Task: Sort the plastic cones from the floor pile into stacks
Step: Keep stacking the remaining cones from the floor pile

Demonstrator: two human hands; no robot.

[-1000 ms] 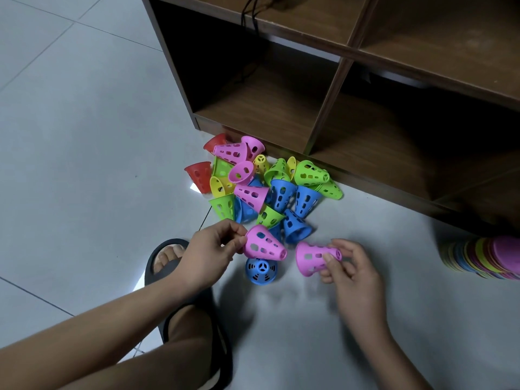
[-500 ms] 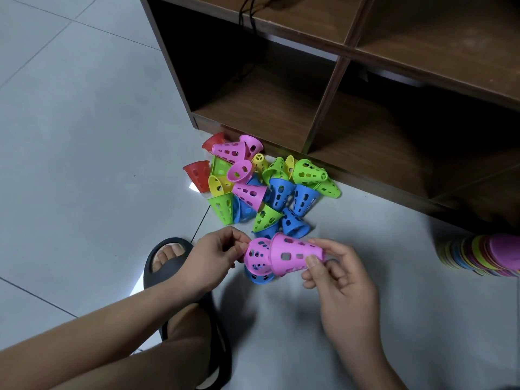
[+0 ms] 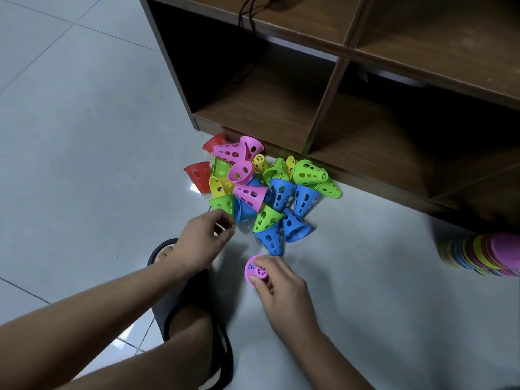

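Note:
A pile of perforated plastic cones in pink, blue, green, yellow and red lies on the grey floor against the shelf's base. In front of the pile stands a pink stack of cones, seen from above, with blue showing through its top holes. My right hand grips this stack from the right, fingers curled over its top. My left hand hovers at the pile's near-left edge, beside a green cone, fingers loosely curled and holding nothing.
A brown wooden shelf unit with open compartments stands right behind the pile. A sideways stack of coloured discs lies at the right edge. My foot in a black sandal rests on the floor below my left hand.
The two pink cones held apart a second ago were joined, then set upright over the blue cone on the floor. My left hand let go and moved toward the pile.

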